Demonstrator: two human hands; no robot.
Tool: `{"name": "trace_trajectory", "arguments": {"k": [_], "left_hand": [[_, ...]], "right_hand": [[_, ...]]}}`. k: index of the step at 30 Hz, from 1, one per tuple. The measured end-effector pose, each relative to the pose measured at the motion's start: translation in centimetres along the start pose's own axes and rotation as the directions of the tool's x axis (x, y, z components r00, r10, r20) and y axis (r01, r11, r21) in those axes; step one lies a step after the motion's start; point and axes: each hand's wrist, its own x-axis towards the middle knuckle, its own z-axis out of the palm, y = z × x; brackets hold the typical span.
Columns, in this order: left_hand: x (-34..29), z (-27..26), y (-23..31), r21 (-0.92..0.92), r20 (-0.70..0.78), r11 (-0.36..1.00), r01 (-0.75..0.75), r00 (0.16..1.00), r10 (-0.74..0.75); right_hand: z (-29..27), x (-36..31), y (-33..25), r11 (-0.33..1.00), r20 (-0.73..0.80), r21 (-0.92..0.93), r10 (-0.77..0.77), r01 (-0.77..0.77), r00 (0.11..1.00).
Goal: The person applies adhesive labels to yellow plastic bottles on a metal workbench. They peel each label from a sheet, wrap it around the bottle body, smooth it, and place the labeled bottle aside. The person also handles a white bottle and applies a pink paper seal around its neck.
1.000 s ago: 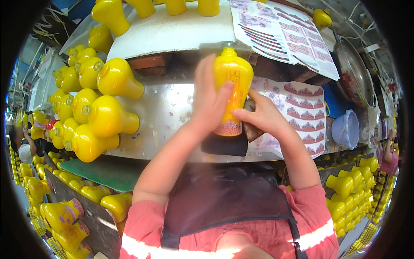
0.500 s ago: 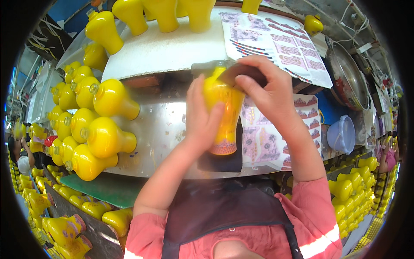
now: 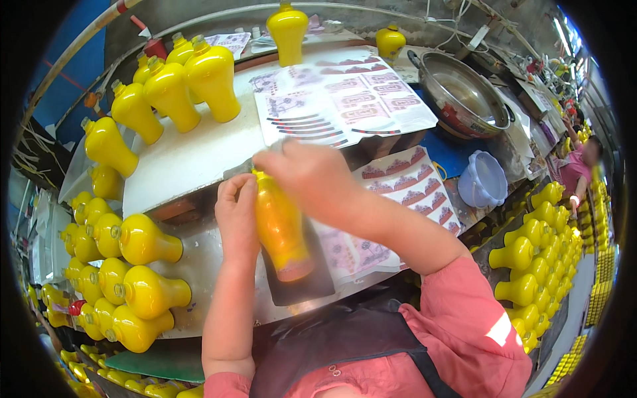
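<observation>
One glossy yellow shouldered bottle [image 3: 280, 229] lies over a flat black pad [image 3: 320, 268], likely for cushioning; left hand [image 3: 237, 207] curls its fingers beside the neck, blurred right hand [image 3: 308, 174] above; neither grip can be told.

round metal pan [image 3: 466, 85], lilac bucket [image 3: 479, 184] near it, green board [image 3: 156, 365] at lower left, person in pink [image 3: 572, 174] far right

Bright light, sun-patched pink sleeve [image 3: 462, 315], blurred right fingers [image 3: 270, 161], fisheye-bent edges

Right grip [image 3: 304, 175] blurred, yellow bottle [image 3: 281, 229] beneath partly hidden
</observation>
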Motion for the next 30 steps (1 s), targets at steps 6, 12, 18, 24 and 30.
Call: {"name": "trace_trajectory", "arguments": {"k": [6, 12, 18, 24, 30], "left_hand": [[0.1, -0.3, 0.2, -0.230, -0.005, 0.971, 0.062, 0.998, -0.064], [-1.1, -0.7, 0.0, 0.158, 0.063, 0.986, -0.048, 0.997, 0.038], [-2.0, 0.0, -1.1, -0.013, 0.024, 0.999, -0.042, 0.999, 0.042], [-2.7, 0.1, -0.5, -0.208, 0.076, 0.978, -0.020, 0.996, 0.037], [-4.1, 0.4, -0.2, -0.338, 0.102, 0.937, 0.085, 0.993, -0.053]], "right_hand": [[-0.5, -3.7, -2.3, 0.912, -0.018, 0.117, -0.393, 0.393, 0.919], [-0.1, -6.0, -4.2, 0.871, -0.151, 0.268, -0.385, 0.413, 0.910], [-0.3, -9.8, -3.4, 0.949, -0.101, 0.282, -0.119, 0.143, 0.988], [0.6, -10.3, -3.9, 0.864, 0.067, 0.474, 0.159, -0.171, 0.985], [0.4, -8.2, -3.2, 0.986, -0.187, 0.162, 0.054, -0.023, 0.981]]}}
